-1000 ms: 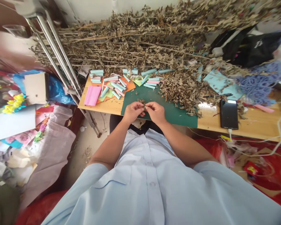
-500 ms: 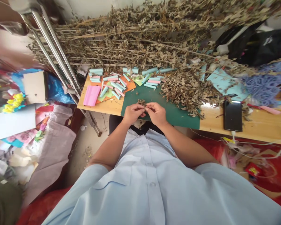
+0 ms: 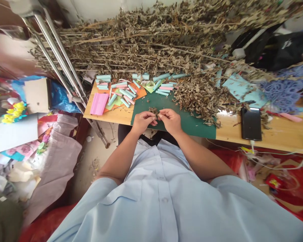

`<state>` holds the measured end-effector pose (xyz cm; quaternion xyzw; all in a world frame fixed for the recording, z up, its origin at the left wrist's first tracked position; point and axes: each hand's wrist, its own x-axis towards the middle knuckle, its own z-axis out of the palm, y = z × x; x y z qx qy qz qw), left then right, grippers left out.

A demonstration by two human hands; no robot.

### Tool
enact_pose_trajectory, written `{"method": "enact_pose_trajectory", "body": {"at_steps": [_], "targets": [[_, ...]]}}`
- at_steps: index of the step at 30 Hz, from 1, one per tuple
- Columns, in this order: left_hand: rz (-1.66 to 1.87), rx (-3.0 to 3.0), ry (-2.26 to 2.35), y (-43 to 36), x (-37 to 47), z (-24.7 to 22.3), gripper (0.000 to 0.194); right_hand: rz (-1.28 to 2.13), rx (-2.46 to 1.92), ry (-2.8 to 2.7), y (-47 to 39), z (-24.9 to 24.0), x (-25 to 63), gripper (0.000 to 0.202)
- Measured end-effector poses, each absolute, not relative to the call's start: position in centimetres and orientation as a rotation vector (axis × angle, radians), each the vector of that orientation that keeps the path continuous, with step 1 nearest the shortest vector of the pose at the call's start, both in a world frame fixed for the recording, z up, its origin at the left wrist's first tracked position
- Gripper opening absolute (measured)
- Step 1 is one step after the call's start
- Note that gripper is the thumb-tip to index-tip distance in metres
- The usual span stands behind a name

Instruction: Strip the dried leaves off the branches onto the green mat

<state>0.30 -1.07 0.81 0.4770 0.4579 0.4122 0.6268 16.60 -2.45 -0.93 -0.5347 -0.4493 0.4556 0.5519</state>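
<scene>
Drew right hand (image 3: 172, 120) slightly rightward since the earlier frame; pinches dried leaves (image 3: 154, 110) in left hand (image 3: 143, 121), over green mat (image 3: 164, 102); can't judge right grip. Press gently, avoid crumbling.

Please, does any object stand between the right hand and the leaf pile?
Nothing visible stands in the way: green mat shows between the right hand and the leaf pile.
</scene>
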Motion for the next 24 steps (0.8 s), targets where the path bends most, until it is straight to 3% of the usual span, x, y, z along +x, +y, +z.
{"method": "enact_pose_trajectory", "body": {"at_steps": [9, 24], "targets": [[0.966, 1.121, 1.019, -1.1, 0.8, 0.3, 0.038, 0.966, -1.317, -1.188, -3.0, -1.2, 16.2, 0.019], [0.991, 1.055, 1.103, -1.2, 1.3, 0.2, 0.029, 0.876, -1.327, -1.274, -3.6, -0.7, 15.9, 0.017]]}}
